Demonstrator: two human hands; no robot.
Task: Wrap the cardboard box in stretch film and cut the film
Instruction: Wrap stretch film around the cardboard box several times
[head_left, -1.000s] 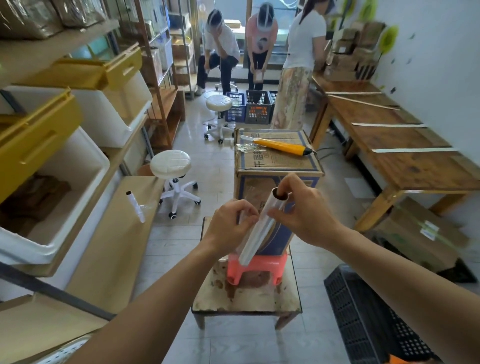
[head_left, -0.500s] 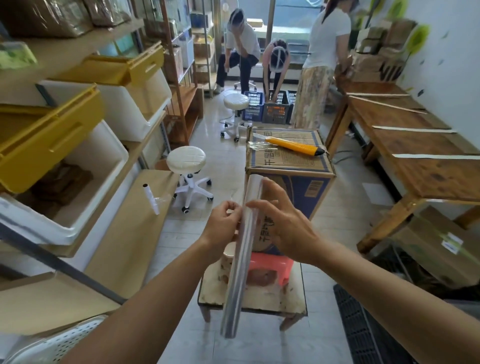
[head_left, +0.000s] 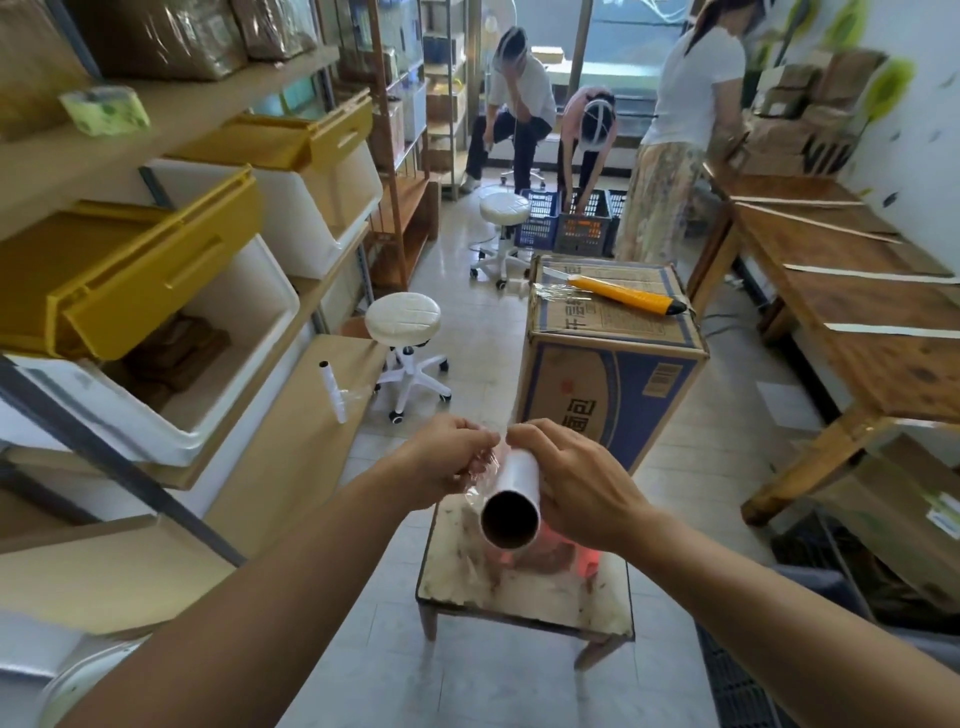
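Note:
A cardboard box (head_left: 613, 358) with blue print stands on a red stool (head_left: 584, 558) on a small low table (head_left: 524, 597). A yellow box cutter (head_left: 626, 294) lies on the box's top beside a scrap of film. I hold a stretch film roll (head_left: 511, 501) in front of the box, its open tube end pointing at me. My right hand (head_left: 576, 486) grips the roll from the right. My left hand (head_left: 447, 462) pinches the loose film edge (head_left: 485, 467) on the roll's left side.
Shelves with white and yellow bins (head_left: 171, 322) line the left; a second film roll (head_left: 332, 391) lies on the lower shelf. White stools (head_left: 402, 332) stand ahead. A wooden table (head_left: 857, 312) runs along the right. A black crate (head_left: 753, 675) sits at lower right. Three people work at the far end.
The roll has swung from upright to pointing its open end at me. My left hand now pinches the film edge. The view has tilted up and closer to the box.

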